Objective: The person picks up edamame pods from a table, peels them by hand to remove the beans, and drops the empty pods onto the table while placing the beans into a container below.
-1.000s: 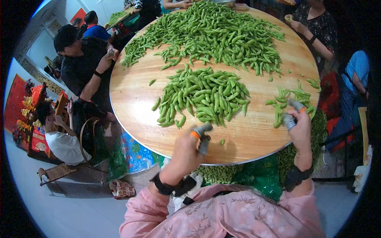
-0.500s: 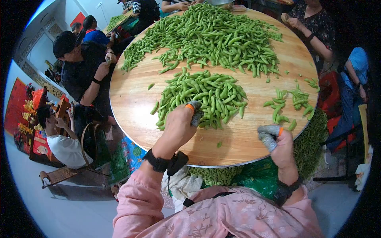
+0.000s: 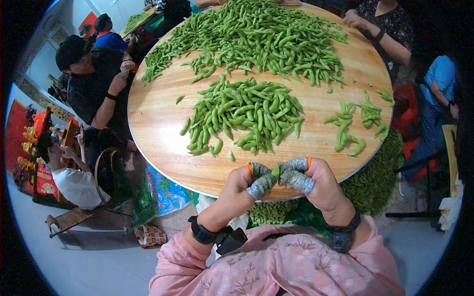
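Note:
My left hand (image 3: 242,185) and my right hand (image 3: 316,182) meet just over the near edge of the round wooden table (image 3: 163,133). Grey finger covers with orange bands wrap some fingers of both. Between the fingertips a green pod (image 3: 275,170) is pinched, touched from both sides. Beyond the hands lies a smaller pile of green pods (image 3: 247,111), and behind it a much larger pile (image 3: 266,37). A small scattered group of pods (image 3: 345,126) rests at the right.
People sit around the table: one in a dark cap (image 3: 74,54) at the left, another in dark patterned clothes (image 3: 385,24) at the right. Below the near edge stands a container of shelled beans (image 3: 271,212). A heap of green matter (image 3: 375,177) lies at the lower right.
My left hand has drawn back from the smaller pile toward me. My right hand has moved left to meet it, and a pod is now between them.

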Demonstrator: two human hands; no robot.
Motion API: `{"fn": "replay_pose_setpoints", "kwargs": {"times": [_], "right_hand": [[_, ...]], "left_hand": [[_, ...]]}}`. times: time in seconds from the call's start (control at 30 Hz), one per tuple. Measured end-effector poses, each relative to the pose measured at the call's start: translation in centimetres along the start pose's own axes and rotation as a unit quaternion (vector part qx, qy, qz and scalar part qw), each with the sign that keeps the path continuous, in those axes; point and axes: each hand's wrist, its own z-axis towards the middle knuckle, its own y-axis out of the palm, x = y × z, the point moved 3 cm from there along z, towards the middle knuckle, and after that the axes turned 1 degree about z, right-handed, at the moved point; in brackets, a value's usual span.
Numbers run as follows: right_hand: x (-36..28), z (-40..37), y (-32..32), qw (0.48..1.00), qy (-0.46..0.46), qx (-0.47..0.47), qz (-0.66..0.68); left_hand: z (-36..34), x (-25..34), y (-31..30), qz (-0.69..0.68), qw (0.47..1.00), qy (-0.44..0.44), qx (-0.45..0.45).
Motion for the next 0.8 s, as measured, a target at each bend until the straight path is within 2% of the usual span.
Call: {"fn": "replay_pose_setpoints", "kwargs": {"times": [0.2,0.37,0.43,0.57,0.6,0.63,0.7,0.77,0.8], "right_hand": [[0.5,0.0,0.0,1.0,0.028,0.0,0.005],[1.2,0.1,0.1,1.0,0.005,0.002,-0.008],[1.7,0.3,0.1,0.999,-0.018,0.011,-0.027],[1.4,0.4,-0.2,0.996,-0.063,0.035,-0.045],[1.3,0.3,-0.2,0.996,-0.063,0.035,-0.044],[1.1,0.2,-0.3,0.996,-0.066,0.041,-0.047],[1.0,0.2,-0.4,0.995,-0.072,0.046,-0.05],[1.8,0.2,-0.5,0.999,0.026,0.018,0.022],[1.9,0.1,-0.5,0.999,0.025,0.019,0.022]], "left_hand": [[-0.3,-0.2,0.3,0.012,1.0,-0.003,0.017],[-0.6,-0.6,0.2,0.042,0.999,-0.002,0.029],[-0.5,-0.7,0.2,0.097,0.993,0.052,0.046],[-0.5,-0.7,0.4,0.177,0.979,0.064,0.08],[-0.7,0.3,0.8,0.338,0.925,0.142,0.1],[-0.9,1.0,1.3,0.487,0.839,0.214,0.116],[-1.1,1.1,1.3,0.514,0.819,0.228,0.116],[-1.1,0.3,1.3,0.546,0.798,0.229,0.117],[-1.0,-0.2,1.1,0.546,0.797,0.23,0.116]]}}
